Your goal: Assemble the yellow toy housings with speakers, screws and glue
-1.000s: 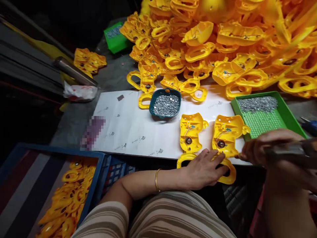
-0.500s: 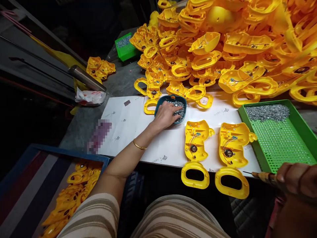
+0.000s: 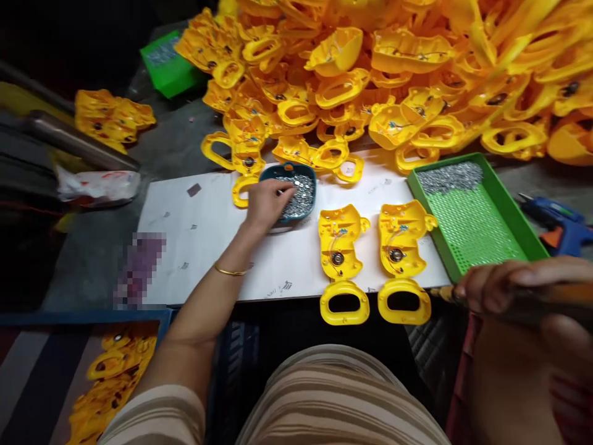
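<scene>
My left hand (image 3: 265, 203) reaches into a small teal bowl (image 3: 307, 207) of tiny silver screws, its fingers curled among them. My right hand (image 3: 514, 290) is closed round a screwdriver (image 3: 537, 304) at the near right, its tip pointing left toward the table edge. Two yellow plastic shells with handles, the left one (image 3: 340, 247) and the right one (image 3: 399, 244), lie open-side up on white paper (image 3: 208, 241), each with a small round speaker and wires inside.
A big heap of yellow shells (image 3: 393, 74) fills the far side. A green perforated tray (image 3: 472, 216) with screws sits right; a blue glue gun (image 3: 558, 222) lies beyond it. A blue crate (image 3: 115, 371) of yellow parts stands near left. Another green tray (image 3: 167, 62) is at far left.
My left hand left the shells' handles and went to the teal screw bowl, where it stays. My right hand with the screwdriver drew back toward me.
</scene>
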The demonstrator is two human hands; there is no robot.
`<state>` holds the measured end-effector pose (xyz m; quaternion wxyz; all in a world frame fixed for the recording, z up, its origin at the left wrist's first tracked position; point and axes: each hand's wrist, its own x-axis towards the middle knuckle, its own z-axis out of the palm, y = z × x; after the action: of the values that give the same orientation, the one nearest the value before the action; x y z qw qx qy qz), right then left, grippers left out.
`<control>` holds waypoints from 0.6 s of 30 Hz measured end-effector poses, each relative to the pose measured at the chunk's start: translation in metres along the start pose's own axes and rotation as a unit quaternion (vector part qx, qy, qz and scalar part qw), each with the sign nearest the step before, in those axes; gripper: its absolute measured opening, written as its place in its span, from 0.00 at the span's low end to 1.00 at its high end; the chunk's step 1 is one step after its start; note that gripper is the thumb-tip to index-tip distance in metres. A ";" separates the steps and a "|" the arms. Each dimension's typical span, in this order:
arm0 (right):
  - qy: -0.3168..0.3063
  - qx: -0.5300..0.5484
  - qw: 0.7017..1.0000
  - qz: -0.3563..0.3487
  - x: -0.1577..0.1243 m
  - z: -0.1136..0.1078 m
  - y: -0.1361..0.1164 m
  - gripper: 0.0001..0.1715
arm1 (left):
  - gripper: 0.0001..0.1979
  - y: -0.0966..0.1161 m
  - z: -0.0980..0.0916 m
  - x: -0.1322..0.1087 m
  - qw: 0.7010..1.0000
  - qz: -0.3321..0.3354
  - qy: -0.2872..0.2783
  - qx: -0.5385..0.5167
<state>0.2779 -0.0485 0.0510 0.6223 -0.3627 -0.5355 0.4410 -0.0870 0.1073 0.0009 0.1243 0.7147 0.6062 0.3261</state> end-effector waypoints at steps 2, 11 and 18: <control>-0.051 0.040 0.995 -0.069 0.004 0.013 -0.005 0.15 | 0.05 0.005 -0.004 -0.002 0.999 -0.021 0.030 -0.028; 0.021 0.086 0.992 -0.086 0.003 0.037 -0.016 0.13 | 0.07 0.128 0.014 -0.100 0.846 -0.197 -0.166 -0.468; 0.065 0.110 0.990 -0.060 -0.001 0.053 -0.044 0.13 | 0.06 0.168 0.036 -0.137 0.411 -0.554 -0.252 -0.679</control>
<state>0.2326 -0.0660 0.0998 0.7172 -0.2874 -0.4630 0.4344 0.0602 -0.0543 0.0266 0.8693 -0.0444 0.3928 0.2967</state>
